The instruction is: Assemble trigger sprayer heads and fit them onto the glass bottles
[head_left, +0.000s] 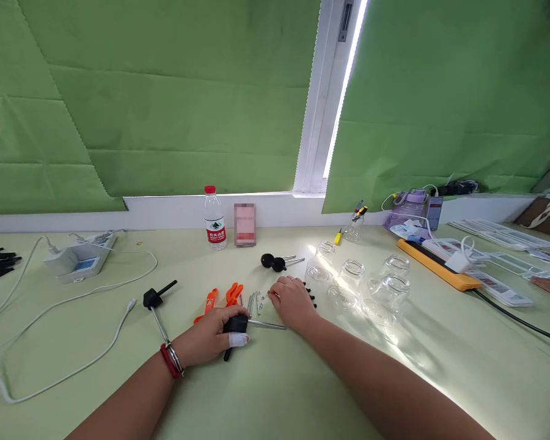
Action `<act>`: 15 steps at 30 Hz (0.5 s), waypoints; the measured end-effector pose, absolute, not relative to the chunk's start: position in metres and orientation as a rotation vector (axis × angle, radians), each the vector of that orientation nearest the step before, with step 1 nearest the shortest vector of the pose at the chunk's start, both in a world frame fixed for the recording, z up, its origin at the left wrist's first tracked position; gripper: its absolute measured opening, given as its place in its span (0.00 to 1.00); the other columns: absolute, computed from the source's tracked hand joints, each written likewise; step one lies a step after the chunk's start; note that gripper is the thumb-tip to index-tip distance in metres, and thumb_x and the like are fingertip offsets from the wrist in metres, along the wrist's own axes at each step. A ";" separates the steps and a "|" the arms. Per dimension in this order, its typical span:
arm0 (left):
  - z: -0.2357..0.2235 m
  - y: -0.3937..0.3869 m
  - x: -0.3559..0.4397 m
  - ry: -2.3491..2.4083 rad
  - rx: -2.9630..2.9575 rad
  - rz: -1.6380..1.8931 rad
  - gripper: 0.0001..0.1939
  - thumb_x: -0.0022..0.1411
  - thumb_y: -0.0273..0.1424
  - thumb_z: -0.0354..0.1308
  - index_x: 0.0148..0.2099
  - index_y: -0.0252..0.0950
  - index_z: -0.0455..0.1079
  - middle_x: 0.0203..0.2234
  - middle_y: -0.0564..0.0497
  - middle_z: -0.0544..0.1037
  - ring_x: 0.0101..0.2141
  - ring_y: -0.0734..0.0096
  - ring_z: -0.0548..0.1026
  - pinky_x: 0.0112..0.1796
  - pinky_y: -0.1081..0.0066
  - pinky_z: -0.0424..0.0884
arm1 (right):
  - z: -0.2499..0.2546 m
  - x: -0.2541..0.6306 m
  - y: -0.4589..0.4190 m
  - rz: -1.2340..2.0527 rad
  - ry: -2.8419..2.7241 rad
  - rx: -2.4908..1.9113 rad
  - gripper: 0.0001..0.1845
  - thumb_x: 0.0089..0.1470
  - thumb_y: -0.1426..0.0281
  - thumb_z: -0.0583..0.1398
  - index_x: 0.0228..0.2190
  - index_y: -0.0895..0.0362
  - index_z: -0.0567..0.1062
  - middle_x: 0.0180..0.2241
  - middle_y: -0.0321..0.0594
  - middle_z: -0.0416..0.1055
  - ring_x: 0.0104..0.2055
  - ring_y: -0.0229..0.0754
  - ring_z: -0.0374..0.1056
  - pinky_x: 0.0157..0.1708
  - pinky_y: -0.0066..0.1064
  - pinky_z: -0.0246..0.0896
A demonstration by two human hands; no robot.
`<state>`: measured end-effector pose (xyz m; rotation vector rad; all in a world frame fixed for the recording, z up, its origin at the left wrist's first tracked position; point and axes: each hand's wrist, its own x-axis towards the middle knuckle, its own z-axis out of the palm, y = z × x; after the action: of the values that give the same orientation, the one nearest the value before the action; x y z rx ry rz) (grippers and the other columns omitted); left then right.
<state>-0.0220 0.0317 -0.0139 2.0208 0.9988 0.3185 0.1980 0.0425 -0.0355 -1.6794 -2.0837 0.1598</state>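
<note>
A: Largest first. What surface, what containers?

B: Pale green table [275, 379]. Far right, a purple jug [407, 209]; contents cannot be made out. Against the back wall, a red-capped water bottle [216, 227], upright; fill level unclear. Right of my hands, a cluster of clear glasses [352, 272]; the tabletop shows through their walls. Behind them, a small glass jar [355, 232] with pens and yellow-black tools leaning in it.

A: And the grip?

B: My left hand [208, 337] is closed on the black head of a black-headed rod [235, 324], the white-wrapped thumb against its near side. The metal shaft points right, its tip just below my right hand [294, 304]. A short black bar sticks out under the head.

A: Right hand?

B: Fingers curled down at the table; I cannot tell whether they pinch anything.

A: Smaller items?

B: A second black-headed rod [153, 298] lies left of my left hand. Two orange clamps [233, 294] sit just beyond its knuckles. Metal bolts [257, 302] lie between my hands, tiny fittings [262, 299] beside them, near the right fingertips.
</note>
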 end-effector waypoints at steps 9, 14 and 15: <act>-0.014 0.030 -0.028 0.943 1.965 0.357 0.14 0.54 0.38 0.58 0.41 0.39 0.62 0.34 0.49 0.67 0.33 0.65 0.66 0.34 0.70 0.64 | -0.022 0.218 0.003 1.102 -1.374 -1.410 0.08 0.49 0.67 0.59 0.31 0.58 0.73 0.27 0.38 0.72 0.25 0.36 0.62 0.24 0.28 0.56; -0.012 0.028 -0.028 0.946 1.970 0.292 0.14 0.56 0.40 0.56 0.42 0.40 0.61 0.33 0.50 0.67 0.33 0.64 0.66 0.34 0.69 0.64 | -0.032 0.223 -0.016 1.335 -1.085 -1.329 0.13 0.44 0.65 0.63 0.32 0.60 0.74 0.30 0.41 0.74 0.24 0.33 0.58 0.24 0.28 0.52; -0.012 0.027 -0.027 0.956 1.978 0.290 0.14 0.56 0.41 0.55 0.42 0.40 0.61 0.34 0.49 0.67 0.33 0.63 0.67 0.35 0.69 0.64 | -0.033 0.224 -0.017 1.342 -1.065 -1.333 0.14 0.43 0.64 0.64 0.33 0.60 0.74 0.30 0.41 0.74 0.23 0.32 0.58 0.24 0.28 0.51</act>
<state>-0.0272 0.0273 -0.0119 1.9778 0.9562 0.2897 0.2243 -0.0174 -0.0332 -1.3326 -1.0652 1.3419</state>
